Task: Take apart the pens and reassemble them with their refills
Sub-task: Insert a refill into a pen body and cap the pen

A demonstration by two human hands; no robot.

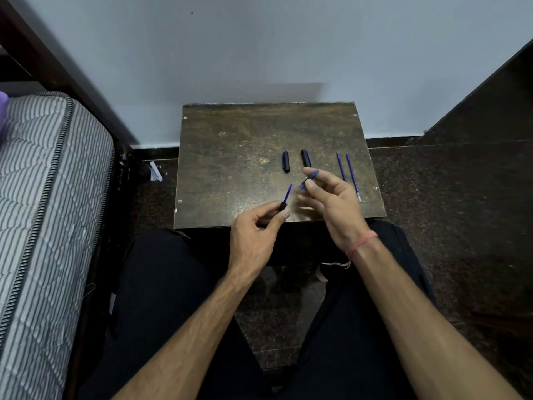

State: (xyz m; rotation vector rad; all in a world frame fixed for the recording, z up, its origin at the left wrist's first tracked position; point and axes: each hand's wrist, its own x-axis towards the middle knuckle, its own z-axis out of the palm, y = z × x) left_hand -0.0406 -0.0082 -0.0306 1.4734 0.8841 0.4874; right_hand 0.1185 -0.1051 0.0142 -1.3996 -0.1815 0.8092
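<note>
Left hand (253,229) pinched shut around a dark pen barrel (282,205), blue refill (287,193) poking up out of it, held above the table (230,168) near its front edge. Right hand (331,203) gripping a small blue pen piece (310,178) between thumb and fingertips, remaining fingers loosely spread. Flat on the table beyond: two black caps (285,161) side by side, two loose refills (350,176) to their right.

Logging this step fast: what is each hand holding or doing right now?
Left hand: closed on a dark pen barrel with blue refill sticking out.
Right hand: pinching a small blue pen piece in its fingertips.
</note>
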